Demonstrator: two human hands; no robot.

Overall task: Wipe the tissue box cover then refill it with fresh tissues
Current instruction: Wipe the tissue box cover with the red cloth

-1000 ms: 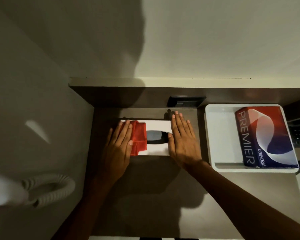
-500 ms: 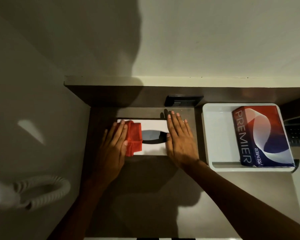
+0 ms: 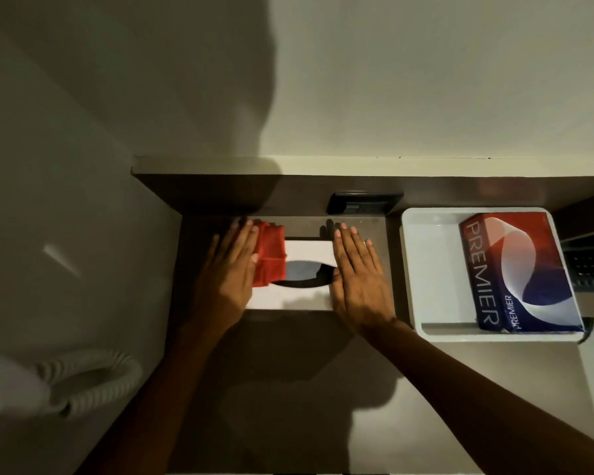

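A view from above looks down at a dark brown desk (image 3: 288, 389) set against a pale wall, in dim light with heavy shadows.

At the far left, off the desk, lies a white coiled cord (image 3: 93, 382), blurred and partly cut off by the frame edge.

Near the back of the desk sits the white cover (image 3: 302, 296), a flat-topped rectangular box with a dark oval slot (image 3: 302, 272) in its top. Both bare hands are on it.

The left hand (image 3: 228, 269) lies flat, palm down, fingers straight and close together, pressing a folded red cloth (image 3: 271, 257) onto the cover's left end. The cloth sticks out from under the fingers to the right and touches the left edge of the slot. Its far edge reaches past the cover's back edge.

The right hand (image 3: 357, 279) also lies flat and palm down, fingers straight and slightly fanned, covering the cover's right end. The thumb rests beside the right end of the slot. It grips nothing.

Behind the right hand, a black socket panel (image 3: 364, 203) is set in the desk's raised back.

To the right, just beside the right hand, is a white tray (image 3: 426, 269). In its right half lies a tissue pack (image 3: 518, 272) in red, white and blue, printed "PREMIER".

At the far right edge is a dark perforated object (image 3: 590, 269), too dim to identify.
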